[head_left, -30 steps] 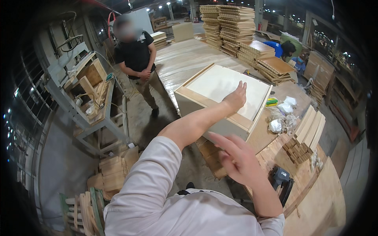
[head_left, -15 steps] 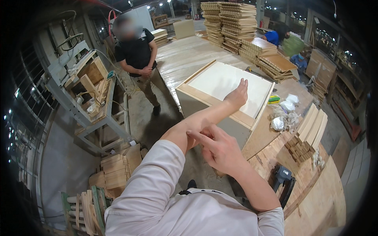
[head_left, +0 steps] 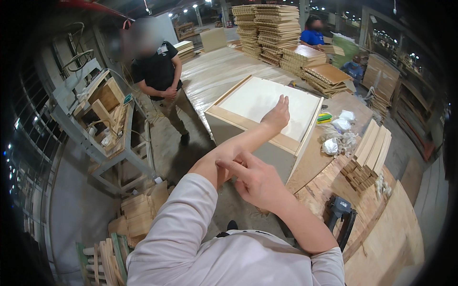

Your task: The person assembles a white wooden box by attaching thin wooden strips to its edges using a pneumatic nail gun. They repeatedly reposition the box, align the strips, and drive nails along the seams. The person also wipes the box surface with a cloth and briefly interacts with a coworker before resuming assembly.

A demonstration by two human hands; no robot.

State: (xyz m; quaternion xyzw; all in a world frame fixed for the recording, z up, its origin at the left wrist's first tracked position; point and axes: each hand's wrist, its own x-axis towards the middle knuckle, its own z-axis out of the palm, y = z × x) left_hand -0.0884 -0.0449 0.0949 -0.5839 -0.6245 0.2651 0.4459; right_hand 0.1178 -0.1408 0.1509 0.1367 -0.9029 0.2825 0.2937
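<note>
Fingers of the left hand (head_left: 276,114) are lying flat and spread, pressing on the white panel of the wooden cabinet box (head_left: 267,119) that is standing on the workbench (head_left: 329,167). Nothing is being gripped. The right hand (head_left: 255,178) is resting loosely, fingers extended, on the left forearm near the elbow, also holding nothing. Stacked wooden slats (head_left: 369,152) are lying to the right of the box, and a nail gun (head_left: 341,214) is sitting near the bench edge. A person in a black shirt (head_left: 160,71) is standing beyond.
</note>
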